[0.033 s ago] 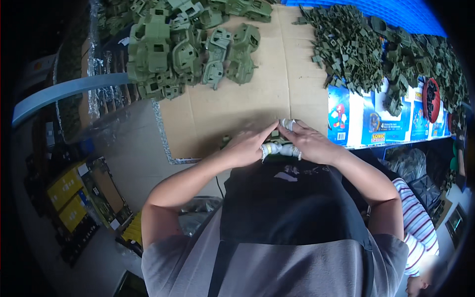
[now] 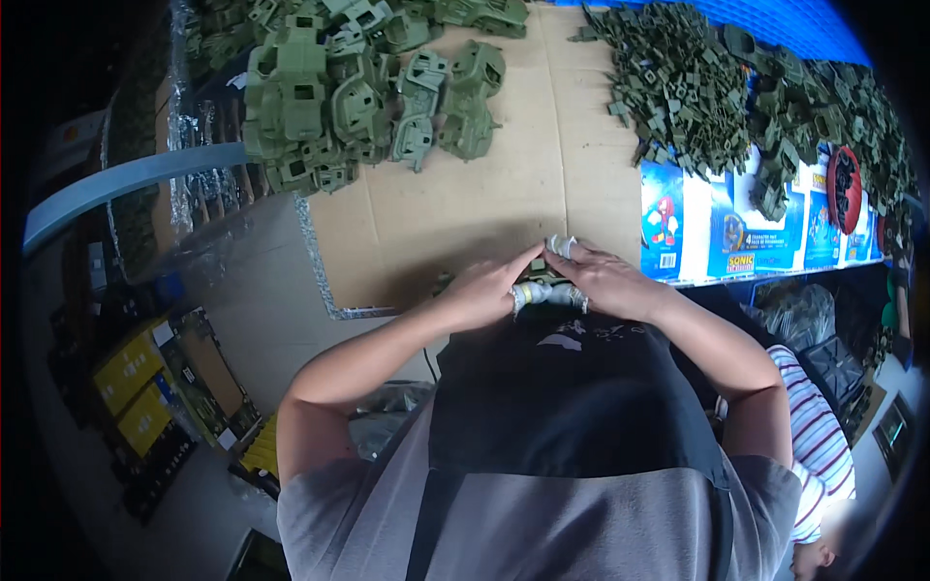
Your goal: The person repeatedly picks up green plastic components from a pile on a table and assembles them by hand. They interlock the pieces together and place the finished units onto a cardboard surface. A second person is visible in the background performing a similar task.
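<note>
Both hands meet close in front of my dark apron, at the near edge of the cardboard. My left hand (image 2: 484, 288) and my right hand (image 2: 605, 278) are closed around a green plastic part (image 2: 541, 271), their index fingertips touching above it. Only slivers of that part show between the fingers and past the left hand, so its whole shape is hidden. White wrappings cover some fingers and thumbs on both hands.
Green moulded plastic vehicle bodies (image 2: 295, 92) pile up on the cardboard (image 2: 465, 208) at the far left. Small dark-green parts (image 2: 678, 87) heap at the far right, near a red bowl (image 2: 844, 191). A person in a striped shirt (image 2: 819, 436) is at lower right.
</note>
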{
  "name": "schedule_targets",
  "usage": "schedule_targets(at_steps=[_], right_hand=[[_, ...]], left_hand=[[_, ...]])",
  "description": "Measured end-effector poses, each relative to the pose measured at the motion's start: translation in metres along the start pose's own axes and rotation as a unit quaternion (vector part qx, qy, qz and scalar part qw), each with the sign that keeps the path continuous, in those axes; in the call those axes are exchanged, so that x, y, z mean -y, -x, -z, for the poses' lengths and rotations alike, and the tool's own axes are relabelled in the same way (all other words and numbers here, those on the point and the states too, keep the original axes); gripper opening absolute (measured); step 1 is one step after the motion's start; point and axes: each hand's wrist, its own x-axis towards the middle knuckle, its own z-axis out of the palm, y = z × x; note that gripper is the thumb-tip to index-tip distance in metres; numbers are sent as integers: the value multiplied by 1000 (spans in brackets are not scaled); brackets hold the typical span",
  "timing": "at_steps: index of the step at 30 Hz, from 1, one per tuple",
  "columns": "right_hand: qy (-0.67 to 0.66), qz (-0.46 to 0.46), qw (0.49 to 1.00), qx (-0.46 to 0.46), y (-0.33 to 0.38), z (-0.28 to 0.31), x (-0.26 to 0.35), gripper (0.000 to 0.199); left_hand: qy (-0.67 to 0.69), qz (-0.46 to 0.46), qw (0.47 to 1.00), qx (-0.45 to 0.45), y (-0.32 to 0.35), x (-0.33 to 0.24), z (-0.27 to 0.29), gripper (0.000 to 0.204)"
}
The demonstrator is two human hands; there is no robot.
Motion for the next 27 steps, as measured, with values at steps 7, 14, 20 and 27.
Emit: schedule_targets(at_steps=[7, 14, 20, 27], right_hand=[[-231, -127, 962, 69, -1, -19, -1, 56], [-91, -123, 986, 58, 8, -29, 13, 63], [-199, -138, 970, -1, 4, -39, -1, 50], [-313, -212, 926, -8, 4, -39, 2, 44]], left_hand=[[-7, -4, 1000, -8, -2, 17, -14, 71], [-6, 50, 999, 4, 0, 10, -17, 69], [-9, 24, 1000, -12, 2, 16, -19, 70], [-84, -8, 996, 17, -1, 12, -13, 75]])
